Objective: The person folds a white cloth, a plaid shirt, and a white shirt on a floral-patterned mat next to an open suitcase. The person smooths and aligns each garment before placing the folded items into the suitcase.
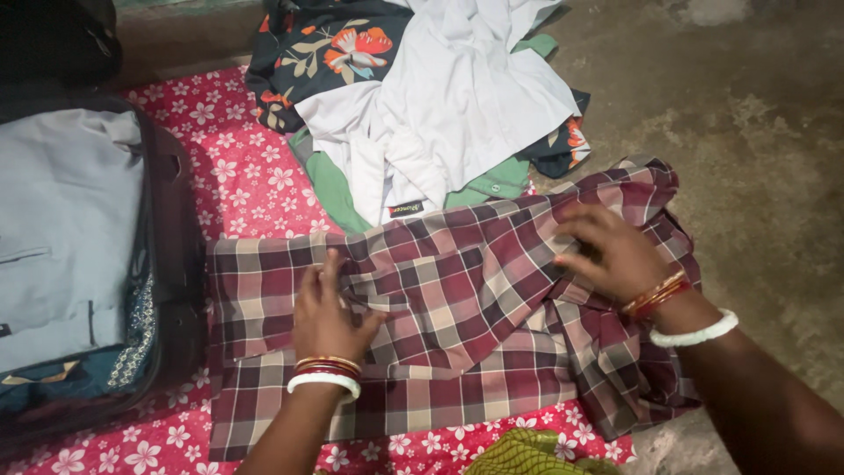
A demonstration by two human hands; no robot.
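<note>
Checked shirt (457,325), maroon and beige, lies spread flat on the red flowered sheet (237,176), partly folded, its right end bunched up near the sheet's edge by the bare floor (756,132). Both hands rest on it, seemingly to hold the cloth flat. The left hand (327,315) presses down palm-first near the middle of the shirt, fingers together and flat, gripping nothing. The right hand (611,255) lies on the bunched right part, fingers slightly spread and curled onto the fabric; whether it pinches a fold I cannot tell. Each wrist carries one white bangle and a few thin red and gold ones. Beyond the shirt sits one loose pile of clothes (422,105): a white garment on top, a green one under it, a dark flowered one beneath. At the left one open suitcase (167,264) holds folded grey clothing.
</note>
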